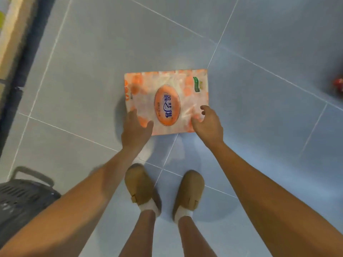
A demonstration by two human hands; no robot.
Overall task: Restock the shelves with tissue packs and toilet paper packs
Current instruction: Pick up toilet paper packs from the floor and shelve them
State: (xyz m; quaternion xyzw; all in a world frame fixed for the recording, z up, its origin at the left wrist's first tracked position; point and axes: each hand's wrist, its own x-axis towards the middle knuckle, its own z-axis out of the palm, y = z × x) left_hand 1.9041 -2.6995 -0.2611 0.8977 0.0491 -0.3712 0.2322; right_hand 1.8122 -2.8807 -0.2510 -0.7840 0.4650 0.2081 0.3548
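Observation:
An orange-and-white plastic-wrapped tissue pack (167, 89) with an orange oval label lies flat on the blue tiled floor ahead of my feet. My left hand (136, 129) reaches down to its near left corner, fingers spread, thumb over the pack's top. My right hand (207, 123) is at the near right corner with fingers apart and curled over the edge. Both hands touch or hover at the pack; neither has closed on it.
A dark plastic basket (24, 197) with a handle stands at the lower left. A shelf base (13, 34) runs along the left edge. A small red object (337, 84) lies at the far right. My brown shoes (163, 190) stand just behind the pack.

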